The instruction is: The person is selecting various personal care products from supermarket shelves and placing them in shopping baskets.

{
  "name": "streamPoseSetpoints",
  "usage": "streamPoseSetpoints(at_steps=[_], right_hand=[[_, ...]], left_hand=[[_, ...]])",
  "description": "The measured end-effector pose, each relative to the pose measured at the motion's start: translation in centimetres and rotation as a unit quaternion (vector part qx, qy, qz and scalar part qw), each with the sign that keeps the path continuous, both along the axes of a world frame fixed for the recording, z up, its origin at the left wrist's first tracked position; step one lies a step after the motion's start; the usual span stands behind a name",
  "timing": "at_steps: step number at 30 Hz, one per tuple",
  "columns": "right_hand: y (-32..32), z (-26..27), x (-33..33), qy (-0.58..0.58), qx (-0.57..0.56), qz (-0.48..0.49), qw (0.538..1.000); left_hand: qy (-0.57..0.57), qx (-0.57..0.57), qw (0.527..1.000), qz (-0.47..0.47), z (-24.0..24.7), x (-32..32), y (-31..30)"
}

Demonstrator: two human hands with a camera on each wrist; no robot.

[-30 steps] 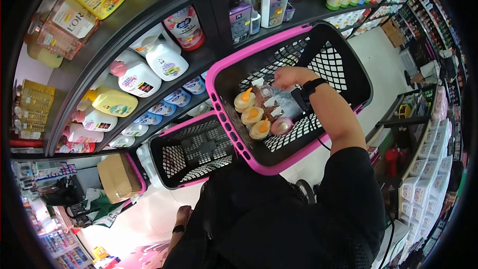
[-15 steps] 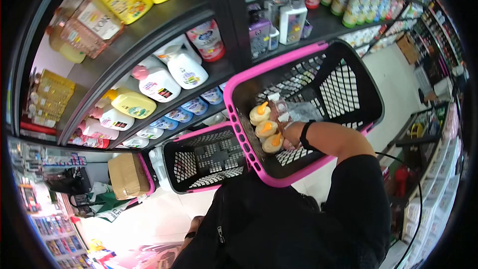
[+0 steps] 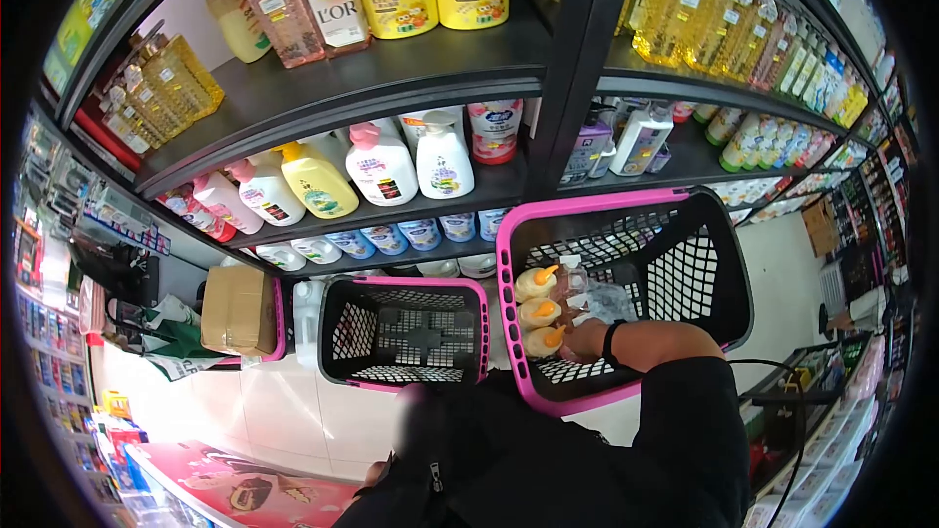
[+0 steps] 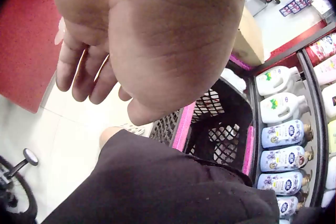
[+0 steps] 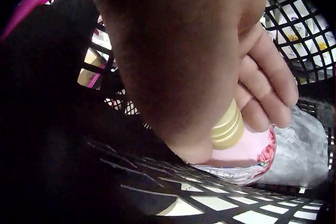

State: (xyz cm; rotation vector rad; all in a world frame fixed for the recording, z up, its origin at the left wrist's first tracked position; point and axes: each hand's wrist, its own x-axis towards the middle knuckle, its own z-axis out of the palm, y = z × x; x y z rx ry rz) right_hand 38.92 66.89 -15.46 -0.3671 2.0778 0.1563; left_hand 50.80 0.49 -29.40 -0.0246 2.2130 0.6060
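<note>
My right hand (image 3: 585, 340) reaches down into the black shopping basket with a pink rim (image 3: 506, 332). In the right wrist view its thumb and fingers lie on either side of a pale yellow cap (image 5: 228, 129), gripping the pink bottle (image 5: 241, 154) by its top. Beside that bottle lies something greyish and see-through (image 5: 304, 148). Three cream bottles with orange tops (image 3: 539, 312) stand in a row along the basket's left side. My left hand (image 4: 152, 45) hangs by my side, holding nothing, its fingers loosely bent.
A second basket (image 3: 403, 389) stands to the left on the floor, beside a white jug (image 3: 306, 325). Further left, a cardboard box (image 3: 238, 311) sits on another pink-rimmed basket. Dark shelves (image 3: 469, 64) of detergent and soap bottles rise directly ahead.
My right hand has moved from the middle of the basket toward its near side, onto the pink bottle. The head view has shifted, showing more of the shelves. The left hand still hangs low.
</note>
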Motion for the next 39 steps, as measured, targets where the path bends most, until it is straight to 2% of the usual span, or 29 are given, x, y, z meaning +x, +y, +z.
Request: streamPoseSetpoints(at_steps=[2, 4, 6, 8, 9, 10, 11, 13, 15, 16, 20, 22, 23, 24, 26, 28, 30, 32, 34, 35, 38, 39], right_hand=[[0.9, -2.3, 0.6, 0.026, -0.029, -0.027, 0.999], [2.0, -3.3, 1.2, 0.009, -0.074, -0.137, 0.988], [2.5, -1.5, 0.8, 0.002, -0.075, -0.136, 0.988], [0.7, 6.7, -0.3, 0.006, -0.036, -0.026, 0.999], [0.9, 7.3, 0.2, 0.045, -0.053, -0.046, 0.997], [1.4, 7.8, 0.8, 0.084, -0.070, -0.066, 0.992], [1.8, 8.6, 1.2, 0.124, -0.085, -0.087, 0.985], [1.1, 13.6, 0.7, 0.140, -0.083, -0.099, 0.982], [1.3, 17.9, 0.5, 0.177, -0.098, -0.094, 0.975], [1.6, 19.5, 0.7, 0.231, -0.121, -0.100, 0.960], [0.2, 30.8, 0.5, 0.374, -0.127, -0.131, 0.909], [-0.8, 36.0, 0.6, 0.447, -0.136, -0.112, 0.877], [-1.4, 38.2, 0.6, 0.478, -0.147, -0.110, 0.859], [-1.8, 40.1, 0.5, 0.508, -0.158, -0.109, 0.840], [-2.8, 42.9, -0.8, 0.547, -0.167, -0.139, 0.809], [-3.9, 45.3, -2.8, 0.512, -0.184, -0.256, 0.799], [-2.8, 44.7, -6.2, 0.512, -0.206, -0.284, 0.784], [-2.6, 43.5, -9.5, 0.485, -0.250, -0.331, 0.769], [-2.9, 41.9, -12.4, 0.474, -0.241, -0.332, 0.779], [-3.8, 41.4, -13.5, 0.482, -0.216, -0.328, 0.783], [-7.4, 41.5, -14.9, 0.490, -0.185, -0.325, 0.788], [-8.2, 41.3, -15.2, 0.500, -0.179, -0.300, 0.793]], left_hand=[[-0.014, 0.019, 0.999, -0.022, 0.1, 0.5, -0.9], [-0.034, 0.003, 0.999, -0.029, -0.5, 0.4, -2.0], [-0.054, -0.018, 0.998, -0.032, -0.4, -0.2, -2.5], [-0.077, -0.058, 0.995, -0.027, 2.3, -2.4, -1.7], [-0.082, -0.069, 0.994, -0.013, 3.6, -3.3, -1.3], [-0.090, -0.076, 0.993, 0.010, 7.9, -4.9, 1.0], [-0.086, -0.042, 0.994, 0.057, 7.6, -5.7, 1.1], [-0.078, 0.029, 0.986, 0.147, 7.4, -7.2, 1.6], [-0.089, 0.038, 0.981, 0.168, 5.2, -8.7, 1.8], [-0.127, 0.019, 0.957, 0.259, 4.3, -9.8, 2.2], [-0.119, 0.049, 0.967, 0.218, 1.9, -15.4, 5.8], [0.000, 0.100, 0.995, 0.021, -1.7, -19.8, 7.4], [0.006, 0.127, 0.991, 0.052, 0.6, -21.7, 9.6], [0.011, 0.153, 0.985, 0.082, 6.5, -23.8, 13.7], [0.023, 0.236, 0.967, 0.096, 11.9, -27.1, 19.6], [0.040, 0.316, 0.948, 0.027, 17.5, -29.8, 25.5], [0.116, 0.433, 0.891, -0.069, 23.4, -30.8, 30.5], [0.091, 0.512, 0.849, -0.094, 27.1, -32.0, 34.3], [0.012, 0.576, 0.816, -0.038, 30.7, -33.0, 36.9], [-0.028, 0.605, 0.796, -0.010, 31.5, -33.4, 37.7], [0.162, 0.565, 0.808, 0.033, 26.1, -35.9, 41.1], [0.131, 0.559, 0.819, 0.011, 27.4, -36.3, 40.8]])
